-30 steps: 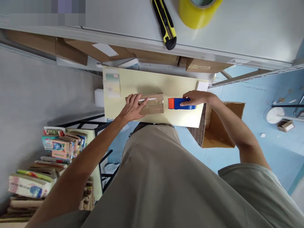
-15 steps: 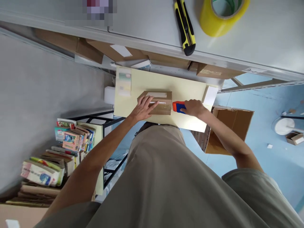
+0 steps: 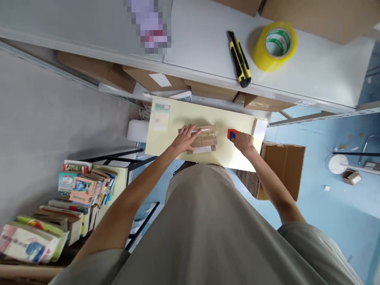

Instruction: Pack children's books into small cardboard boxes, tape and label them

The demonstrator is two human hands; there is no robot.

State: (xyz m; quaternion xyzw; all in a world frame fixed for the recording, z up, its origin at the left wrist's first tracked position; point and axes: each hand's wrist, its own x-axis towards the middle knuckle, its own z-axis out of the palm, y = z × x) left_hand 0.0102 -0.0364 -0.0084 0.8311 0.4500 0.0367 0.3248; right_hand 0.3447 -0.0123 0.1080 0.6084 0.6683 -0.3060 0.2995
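A small brown cardboard box (image 3: 204,139) lies on the pale yellow tabletop (image 3: 175,155), with clear tape on it and a white label along its near side. My left hand (image 3: 185,138) grips the box at its left end, fingers over the top and thumb on the near side. To the right, apart from the box, my right hand (image 3: 244,141) is wrapped round a red and blue tape dispenser (image 3: 232,135). My fingers hide most of the dispenser.
A grey shelf above the table carries a black and yellow box cutter (image 3: 239,59) and a yellow tape roll (image 3: 274,46). An open carton (image 3: 283,170) stands right of the table. Books (image 3: 86,186) fill a rack at lower left.
The box has been turned, so its white label now lies on the near side instead of the far side. The dispenser is farther from the box, and the camera view has shifted.
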